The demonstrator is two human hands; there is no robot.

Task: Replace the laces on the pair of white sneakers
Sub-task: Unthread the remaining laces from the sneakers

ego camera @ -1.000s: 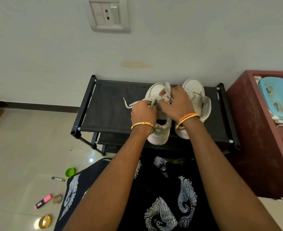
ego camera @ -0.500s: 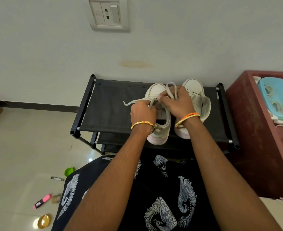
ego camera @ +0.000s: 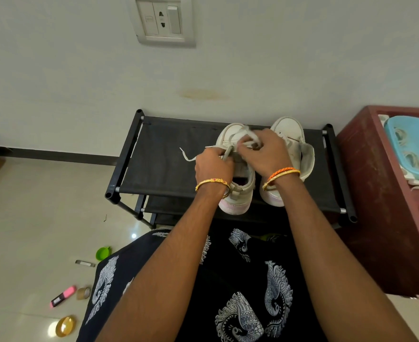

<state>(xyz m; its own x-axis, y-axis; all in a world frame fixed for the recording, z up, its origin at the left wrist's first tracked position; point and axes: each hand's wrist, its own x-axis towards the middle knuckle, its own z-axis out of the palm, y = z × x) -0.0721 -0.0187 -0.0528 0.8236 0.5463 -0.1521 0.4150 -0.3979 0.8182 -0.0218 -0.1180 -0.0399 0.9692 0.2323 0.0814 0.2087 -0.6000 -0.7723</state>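
Observation:
Two white sneakers stand side by side on a black shoe rack [ego camera: 164, 166], toes toward the wall. The left sneaker [ego camera: 240, 193] carries a greyish white lace [ego camera: 249, 137]. Over its tongue, my left hand [ego camera: 213, 166] grips one strand of that lace, and the loose end [ego camera: 187, 156] trails left onto the rack. My right hand [ego camera: 265, 154] pinches a loop of the same lace just above the eyelets. The right sneaker [ego camera: 292, 137] has its tongue flopped open to the right; I see no lace on it.
A dark red cabinet [ego camera: 376, 206] stands right of the rack, with a light blue plastic item [ego camera: 415, 146] and pale cords on it. On the floor at left lie a green cap [ego camera: 103, 253], a pink highlighter [ego camera: 63, 296], a tape roll [ego camera: 83, 292] and a gold dish [ego camera: 65, 325].
My right hand has worked the lace loop slightly right and down toward the shoe. My left hand keeps its grip, and the loose end stays on the rack.

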